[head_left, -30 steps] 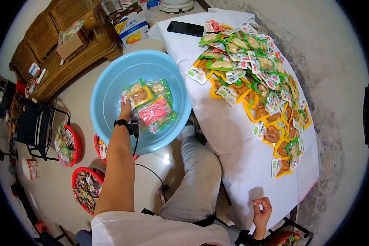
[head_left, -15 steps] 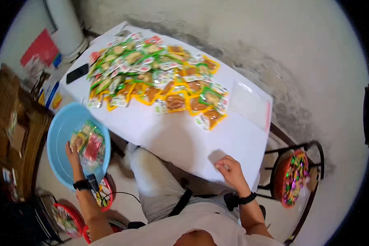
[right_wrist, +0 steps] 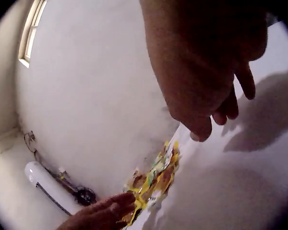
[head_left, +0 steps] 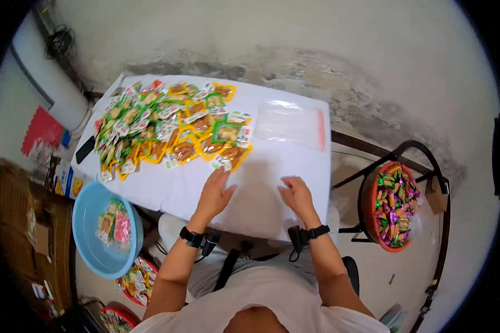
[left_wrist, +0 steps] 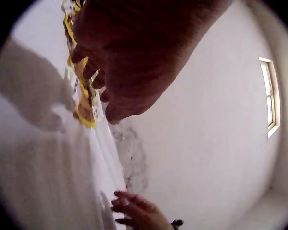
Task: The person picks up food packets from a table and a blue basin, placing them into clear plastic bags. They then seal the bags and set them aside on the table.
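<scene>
My left hand [head_left: 213,194] is over the near part of the white-covered table [head_left: 166,191], fingers loosely extended and holding nothing. Its fingertips are right by a yellow-edged snack packet [head_left: 236,156] at the front of a heap of vacuum-packed snacks [head_left: 150,125]. To its right, my right hand [head_left: 297,197] hovers over the cloth with relaxed fingers and nothing in them. In the left wrist view the left hand [left_wrist: 125,57] casts a shadow on the cloth. Beyond both hands lies a flat stack of clear plastic bags [head_left: 289,122] with a pink strip along one side.
A blue basin [head_left: 86,244] holding filled packs, one of them pink [head_left: 121,227], stands left of the table. A black phone [head_left: 85,150] lies at the left edge. On a chair at right sits an orange basin [head_left: 366,208] of wrapped candies. Red baskets [head_left: 153,266] stand lower left.
My left hand has left the pack in the blue basin and moved right, over the table. My right hand has come forward and its fingers have loosened. The head view has swung right.
</scene>
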